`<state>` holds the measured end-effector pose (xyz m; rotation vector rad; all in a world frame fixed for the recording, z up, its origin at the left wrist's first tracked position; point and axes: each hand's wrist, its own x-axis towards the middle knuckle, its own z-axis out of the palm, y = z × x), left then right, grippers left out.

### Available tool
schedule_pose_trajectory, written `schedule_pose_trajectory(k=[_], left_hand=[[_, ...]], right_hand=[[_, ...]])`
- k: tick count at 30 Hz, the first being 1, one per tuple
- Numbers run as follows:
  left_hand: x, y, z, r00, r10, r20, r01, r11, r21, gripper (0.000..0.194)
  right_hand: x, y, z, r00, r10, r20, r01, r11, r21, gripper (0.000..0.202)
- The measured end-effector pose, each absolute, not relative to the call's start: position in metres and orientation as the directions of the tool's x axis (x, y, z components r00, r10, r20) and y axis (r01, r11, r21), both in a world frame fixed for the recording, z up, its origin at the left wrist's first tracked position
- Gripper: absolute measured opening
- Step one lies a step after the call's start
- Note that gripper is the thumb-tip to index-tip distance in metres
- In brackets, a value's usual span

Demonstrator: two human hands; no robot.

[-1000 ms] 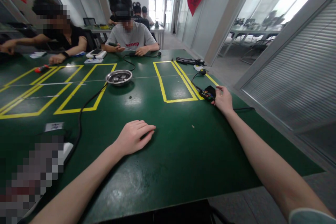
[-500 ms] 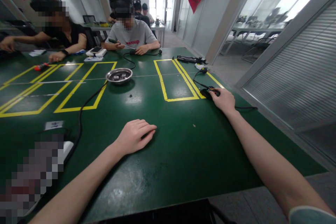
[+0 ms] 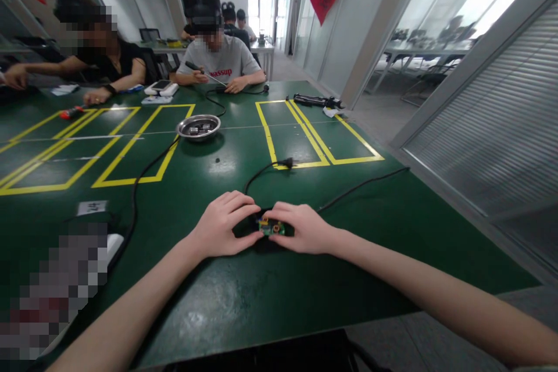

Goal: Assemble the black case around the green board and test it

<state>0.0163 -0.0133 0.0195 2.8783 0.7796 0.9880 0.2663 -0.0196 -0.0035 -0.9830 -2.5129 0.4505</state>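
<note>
Between my hands, low over the near middle of the table, is an opened power adapter (image 3: pixel 272 228) with a green circuit board, a copper coil and a dark casing. My right hand (image 3: pixel 309 228) pinches it from the right, thumb below and fingers above. My left hand (image 3: pixel 224 224) closes on its left edge with thumb and fingertips. A black cord with a plug (image 3: pixel 285 163) curves away behind the adapter, and another black cable (image 3: pixel 364 187) stretches to the right. Part of the casing is hidden by my fingers.
A metal bowl (image 3: pixel 199 128) with small metal parts stands beyond my left hand. Yellow tape frames (image 3: pixel 355 160) mark the green table (image 3: pixel 375 279). A black folded tripod-like object (image 3: pixel 316 100) lies at the far edge. Two people sit across, one holding a screwdriver (image 3: pixel 204 71).
My right hand has brought the adapter and its cords from the right-hand tape frame to the near middle. My left hand, nearly in place, now grips it too.
</note>
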Motion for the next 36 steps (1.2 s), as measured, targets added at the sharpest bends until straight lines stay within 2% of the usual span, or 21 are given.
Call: schedule_pose_trajectory(k=[3, 10, 14, 17, 20, 25, 30, 33, 36], left_hand=[[0.017, -0.016, 0.021, 0.755, 0.458, 0.469, 0.406, -0.888, 0.214, 0.035], [0.017, -0.015, 0.018, 0.788, 0.489, 0.374, 0.426, -0.872, 0.242, 0.046], [0.015, -0.012, 0.017, 0.766, 0.557, 0.321, 0.521, -0.830, 0.198, 0.048], [0.013, -0.010, 0.016, 0.732, 0.601, 0.323, 0.582, -0.797, 0.163, 0.052], [0.011, -0.008, 0.015, 0.720, 0.610, 0.332, 0.586, -0.790, 0.179, 0.056], [0.011, -0.008, 0.012, 0.728, 0.606, 0.321, 0.577, -0.794, 0.192, 0.075], [0.011, -0.008, 0.011, 0.731, 0.615, 0.294, 0.587, -0.787, 0.187, 0.091], [0.012, -0.009, 0.011, 0.734, 0.611, 0.297, 0.590, -0.790, 0.168, 0.086], [0.017, -0.012, 0.010, 0.717, 0.623, 0.311, 0.612, -0.777, 0.146, 0.071]], right_hand=[[0.254, -0.037, -0.001, -0.758, 0.608, 0.236, 0.479, 0.764, -0.432, 0.034], [0.257, -0.027, 0.000, -0.633, 0.728, 0.264, 0.587, 0.674, -0.449, 0.032], [0.259, -0.025, -0.002, -0.624, 0.715, 0.316, 0.550, 0.689, -0.472, 0.026], [0.261, -0.025, -0.002, -0.644, 0.678, 0.355, 0.507, 0.725, -0.466, 0.025], [0.261, -0.025, -0.002, -0.649, 0.673, 0.355, 0.501, 0.729, -0.465, 0.030], [0.259, -0.022, -0.004, -0.582, 0.743, 0.330, 0.537, 0.656, -0.531, 0.041], [0.258, -0.019, -0.003, -0.535, 0.778, 0.330, 0.537, 0.614, -0.578, 0.037], [0.260, -0.018, -0.002, -0.556, 0.751, 0.355, 0.492, 0.642, -0.588, 0.035], [0.262, -0.018, -0.002, -0.599, 0.709, 0.373, 0.451, 0.683, -0.574, 0.046]])
